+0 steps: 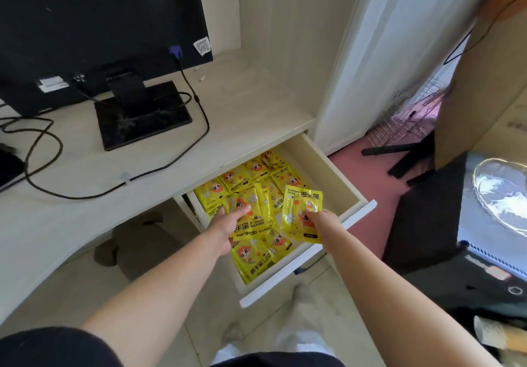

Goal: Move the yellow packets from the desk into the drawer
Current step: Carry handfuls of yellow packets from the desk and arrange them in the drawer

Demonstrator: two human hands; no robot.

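Under the desk, the open drawer sits directly below both hands: right hand pinches one packet upright, left hand curls round a flatter bunch.

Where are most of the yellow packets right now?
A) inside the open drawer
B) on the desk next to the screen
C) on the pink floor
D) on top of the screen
A: the yellow packets lie piled inside the open drawer, and the right hand pinches one more packet just above it.
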